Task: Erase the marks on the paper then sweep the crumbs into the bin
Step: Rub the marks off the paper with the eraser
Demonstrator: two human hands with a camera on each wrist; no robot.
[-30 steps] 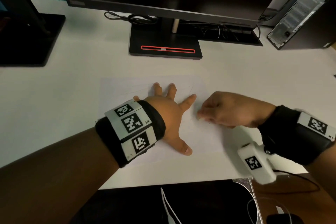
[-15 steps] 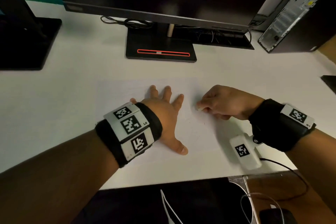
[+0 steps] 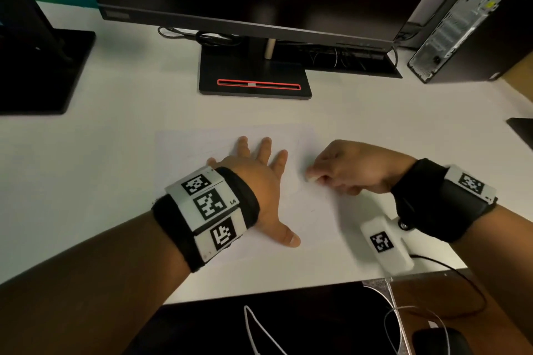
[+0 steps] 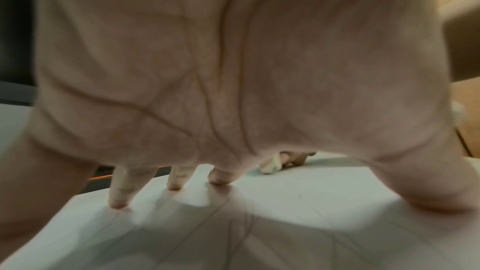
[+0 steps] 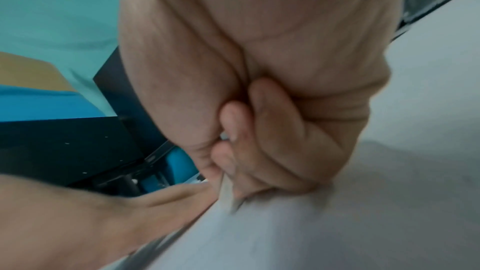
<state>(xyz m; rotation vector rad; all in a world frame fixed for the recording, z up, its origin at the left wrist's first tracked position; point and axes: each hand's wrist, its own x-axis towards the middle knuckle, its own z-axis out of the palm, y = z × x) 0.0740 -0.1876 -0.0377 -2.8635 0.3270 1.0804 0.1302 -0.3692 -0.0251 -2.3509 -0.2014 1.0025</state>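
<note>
Lying flat on white desk, paper pinned by left hand, fingers spread straight, tips pressed on sheet. White eraser pinched in curled fingertips of right hand, pressed on paper just right of left hand. Faint pencil lines seen on sheet. Bin not seen.
</note>
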